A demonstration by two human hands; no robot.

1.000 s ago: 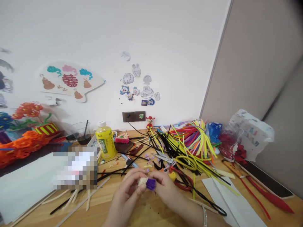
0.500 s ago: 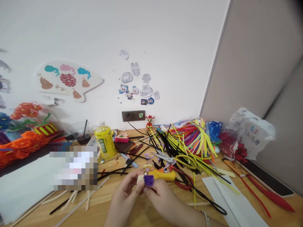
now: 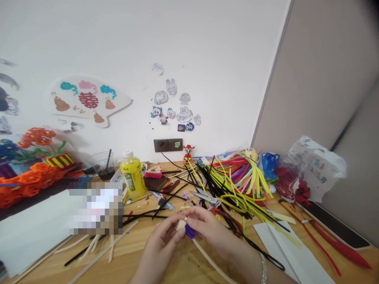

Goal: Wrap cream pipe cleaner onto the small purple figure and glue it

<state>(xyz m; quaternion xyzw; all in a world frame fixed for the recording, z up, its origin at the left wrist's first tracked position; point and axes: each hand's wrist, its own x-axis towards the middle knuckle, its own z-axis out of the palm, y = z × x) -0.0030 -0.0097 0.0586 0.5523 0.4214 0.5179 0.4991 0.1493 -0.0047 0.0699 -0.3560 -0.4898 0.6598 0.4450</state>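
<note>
Both hands meet above the wooden table around a small cream-and-purple pipe cleaner piece (image 3: 190, 232). My left hand (image 3: 164, 240) pinches its cream end between thumb and fingertips. My right hand (image 3: 211, 232) is closed at the purple side, thumb and forefinger near a tiny cream bit on top. A long cream pipe cleaner (image 3: 209, 258) runs from under the purple part down toward the lower right, below the right wrist. Just beyond the right hand lie grey-bladed scissors (image 3: 209, 197) with yellow handles. My fingers cover part of the piece.
A yellow bottle (image 3: 134, 177) stands back left, beside a clear cup (image 3: 104, 169) with dark liquid. Loose black and yellow pipe cleaners (image 3: 219, 181) heap up behind the hands. Folded white paper (image 3: 275, 248) lies right; a pale board (image 3: 32, 228) lies left, near orange pipe cleaner flowers (image 3: 38, 177).
My right hand has risen slightly and shifted its grip on the piece, now covering most of the yellow-handled tool behind. The purple end has turned downward, and the long cream pipe cleaner now shows.
</note>
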